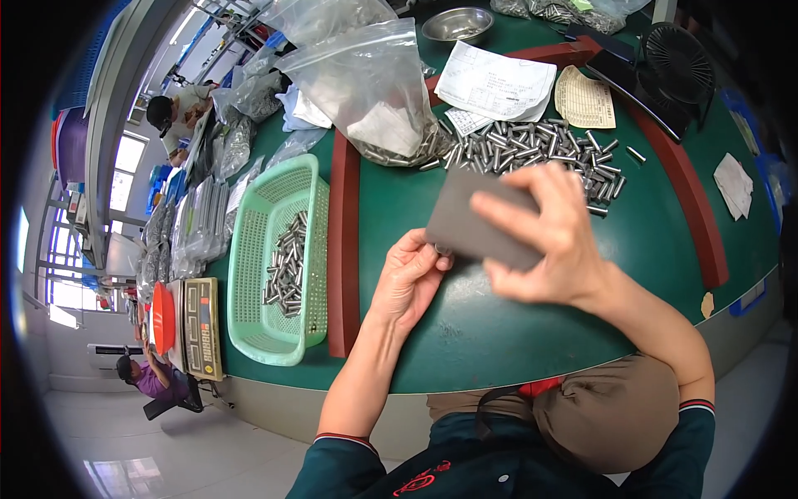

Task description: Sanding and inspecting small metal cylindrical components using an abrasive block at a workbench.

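Note:
My right hand (559, 229) grips a dark grey rectangular pad (465, 204) that looks like a sanding sponge, smeared a little by motion. Close against its lower left edge, my left hand (409, 279) pinches a small metal pin (444, 249), of which only the end shows. Beyond the pad lies a heap of short silvery metal pins (573, 150) on the green table. To the left stands a light green plastic basket (316, 224) with more pins (287, 270) in it.
Dark red strips (343, 249) border the work area. A clear bag (366, 75) of pins, papers (495, 79), a metal bowl (457, 25) and a black fan (677, 62) stand at the back. A weighing scale (201, 324) sits left. Two people are farther off.

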Available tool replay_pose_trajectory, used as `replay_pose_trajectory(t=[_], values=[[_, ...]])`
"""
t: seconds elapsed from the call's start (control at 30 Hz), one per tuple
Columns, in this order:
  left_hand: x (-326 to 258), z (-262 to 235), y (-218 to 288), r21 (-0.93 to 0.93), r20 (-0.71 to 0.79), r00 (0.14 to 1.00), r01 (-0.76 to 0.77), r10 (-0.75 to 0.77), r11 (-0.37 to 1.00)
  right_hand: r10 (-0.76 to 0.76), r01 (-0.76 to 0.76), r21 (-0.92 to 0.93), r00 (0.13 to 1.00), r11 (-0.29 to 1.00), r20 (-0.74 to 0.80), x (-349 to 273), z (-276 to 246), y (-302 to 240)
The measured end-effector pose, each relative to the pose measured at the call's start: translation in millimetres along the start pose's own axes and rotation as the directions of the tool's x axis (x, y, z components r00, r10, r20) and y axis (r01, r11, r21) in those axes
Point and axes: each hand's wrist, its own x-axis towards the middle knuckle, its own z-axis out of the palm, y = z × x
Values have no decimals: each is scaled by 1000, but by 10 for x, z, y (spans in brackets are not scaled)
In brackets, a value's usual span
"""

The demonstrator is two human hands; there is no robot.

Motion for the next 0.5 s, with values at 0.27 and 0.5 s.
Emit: replay_pose_trajectory(t=[0.27, 0.5], values=[[-12, 20, -4, 32, -5, 1000, -4, 5, 999, 265, -262, 53, 962, 964, -66, -86, -5, 112], [-8, -32, -17, -114, 56, 998, 31, -24, 993, -372, 365, 79, 923, 928, 98, -107, -24, -149]])
